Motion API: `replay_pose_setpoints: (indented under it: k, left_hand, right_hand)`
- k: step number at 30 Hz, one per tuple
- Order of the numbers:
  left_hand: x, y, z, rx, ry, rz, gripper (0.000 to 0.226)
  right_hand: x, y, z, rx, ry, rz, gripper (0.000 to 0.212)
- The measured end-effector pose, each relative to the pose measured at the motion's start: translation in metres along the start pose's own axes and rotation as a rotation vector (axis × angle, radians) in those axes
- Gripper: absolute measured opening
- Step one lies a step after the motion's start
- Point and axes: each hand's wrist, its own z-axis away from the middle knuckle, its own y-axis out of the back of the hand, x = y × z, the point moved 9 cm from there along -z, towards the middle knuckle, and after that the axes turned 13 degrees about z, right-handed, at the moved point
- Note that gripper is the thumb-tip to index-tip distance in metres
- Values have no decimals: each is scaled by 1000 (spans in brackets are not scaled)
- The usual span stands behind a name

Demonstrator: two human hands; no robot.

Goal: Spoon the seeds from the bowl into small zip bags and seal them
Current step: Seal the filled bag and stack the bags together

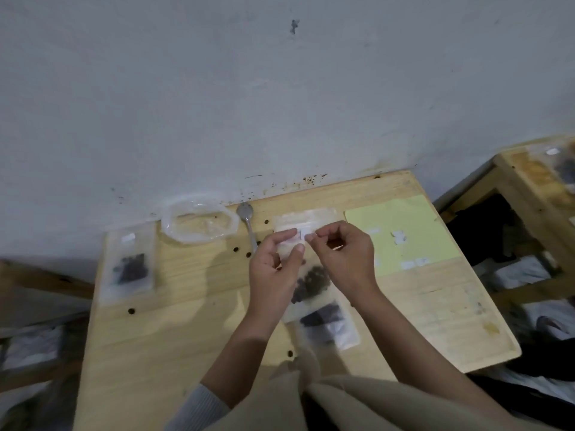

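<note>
Three zip bags of seeds: one left (pixel 130 265), one held (pixel 306 275), one beneath it (pixel 326 325). One bowl (pixel 199 221), one spoon (pixel 247 222), one yellow sheet (pixel 401 231), several loose seeds (pixel 131 311) on the bench (pixel 186 321).

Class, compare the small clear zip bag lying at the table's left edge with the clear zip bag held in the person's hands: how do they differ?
The small clear zip bag at the left edge lies flat on the pale wooden table, untouched; the clear zip bag in the hands is pinched at its top by the left hand and the right hand. The left-edge bag sits beside the clear plastic bowl; the held one is at the centre. Both hold dark seeds.
</note>
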Motion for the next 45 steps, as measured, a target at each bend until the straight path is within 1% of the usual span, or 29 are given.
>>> replay_pose_setpoints:
  k: [3,8,11,14,16,18,21,23,26,29,32,35,38,41,45]
  left_hand:
    - [6,25,4,79,0,71,13]
    - [17,71,13,148,42,108,12]
    - [26,104,17,157,83,138,11]
    - [33,145,17,190,134,206,11]
    - [37,174,16,226,161,254,11]
    - [42,204,13,266,180,306,12]
    - [47,254,1,315,200,306,23]
    - [44,286,-8,316,204,232,30]
    - [34,326,-18,302,185,21,36]
    - [19,350,-25,243,175,-182,40]
    - [-1,371,-42,222,199,-322,42]
    - [-12,382,-64,182,196,-511,44]
    - [-26,382,-83,103,214,-591,43]
    - [-37,379,-92,27,181,-744,40]
    - [-37,381,-91,64,137,-811,43]
  right_hand:
    - [-17,-12,15,-28,52,27,13]
    - [-41,-35,45,-63,101,-8,16]
    - [-48,-52,61,-27,98,-18,16]
    - [-58,-77,77,-2,140,47,19]
    - [-68,-103,88,-86,153,18,18]
    - [-80,-136,103,-248,163,-45,20]
    - [-94,-189,128,-480,191,-32,37]
    - [-99,-219,134,-519,180,-27,43]
    - [-100,-259,124,-451,118,-19,46]
    - [-104,-299,108,-423,87,28,44]
    - [-102,-340,90,-431,70,158,43]
    - [-100,-369,72,-403,129,357,46]
    - [-89,-389,61,-437,122,525,48]
    - [-78,-396,58,-433,93,619,50]
    - [-74,-395,58,-423,92,619,50]
